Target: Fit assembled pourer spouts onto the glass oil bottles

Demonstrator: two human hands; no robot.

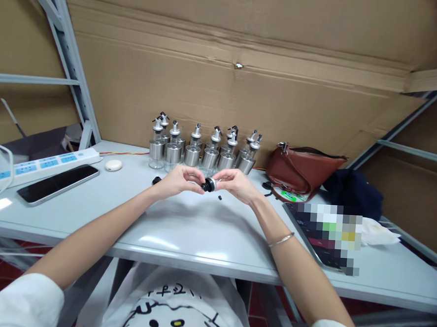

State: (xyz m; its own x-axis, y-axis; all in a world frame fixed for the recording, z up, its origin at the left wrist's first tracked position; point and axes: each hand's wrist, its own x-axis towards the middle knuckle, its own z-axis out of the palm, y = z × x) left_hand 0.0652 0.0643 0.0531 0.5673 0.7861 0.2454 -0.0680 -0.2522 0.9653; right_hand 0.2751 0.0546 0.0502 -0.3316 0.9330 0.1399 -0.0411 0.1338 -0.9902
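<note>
My left hand (178,182) and my right hand (236,184) meet above the middle of the table, working on one pourer stopper (210,184) with a black plug and a silvery collar. The right fingers pinch the collar end. The left thumb and fingertips close on the tip of the black plug. Behind the hands stand several glass oil bottles (173,154) with steel sleeves, each topped by a pourer spout. A tiny black piece (220,197) lies below the right hand. Another black part (156,180) sits left of the left hand, its kind unclear.
On the white table (200,226), a power strip (48,164), phone (59,184) and round white case (113,165) lie left. To the right are a brown bag (303,169), a partly blurred tablet (321,239) and white tissue (377,232). Cardboard (223,90) walls the back.
</note>
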